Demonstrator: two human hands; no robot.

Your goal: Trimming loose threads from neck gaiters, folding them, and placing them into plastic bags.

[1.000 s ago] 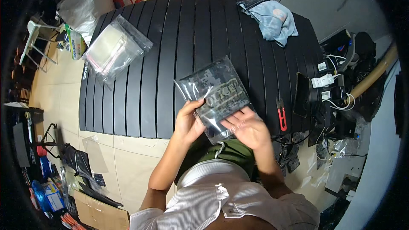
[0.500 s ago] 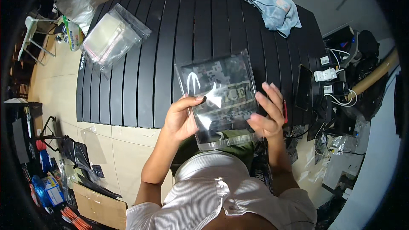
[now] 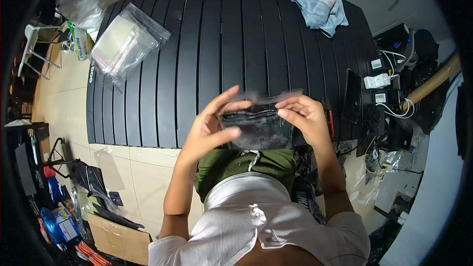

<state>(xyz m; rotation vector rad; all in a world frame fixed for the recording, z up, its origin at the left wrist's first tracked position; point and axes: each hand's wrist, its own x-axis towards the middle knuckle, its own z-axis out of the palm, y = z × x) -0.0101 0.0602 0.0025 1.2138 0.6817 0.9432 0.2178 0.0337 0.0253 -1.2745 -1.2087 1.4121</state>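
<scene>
A clear plastic bag (image 3: 261, 130) with dark camouflage-patterned folded cloth inside is tilted between my hands at the table's near edge. It is smeared by motion, and its clear top part stands up along the far side. My right hand (image 3: 308, 118) pinches that upper edge between thumb and fingers. At the bag's left side is my left hand (image 3: 209, 128), its thumb and fingers spread apart. Its fingertips are close to the upper edge; whether they touch it is hard to see.
The black slatted table (image 3: 170, 69) bears a stack of clear plastic bags (image 3: 120, 44) at far left and light blue cloth (image 3: 320, 7) at far right. A dark phone (image 3: 351, 96) and white plugs with cables (image 3: 377, 81) are at right. A cardboard box (image 3: 120, 236) stands on the floor.
The bag, flat toward me before, has tipped so its upper edge faces up. My left thumb has come off its front, and my right hand has closed on the upper edge.
</scene>
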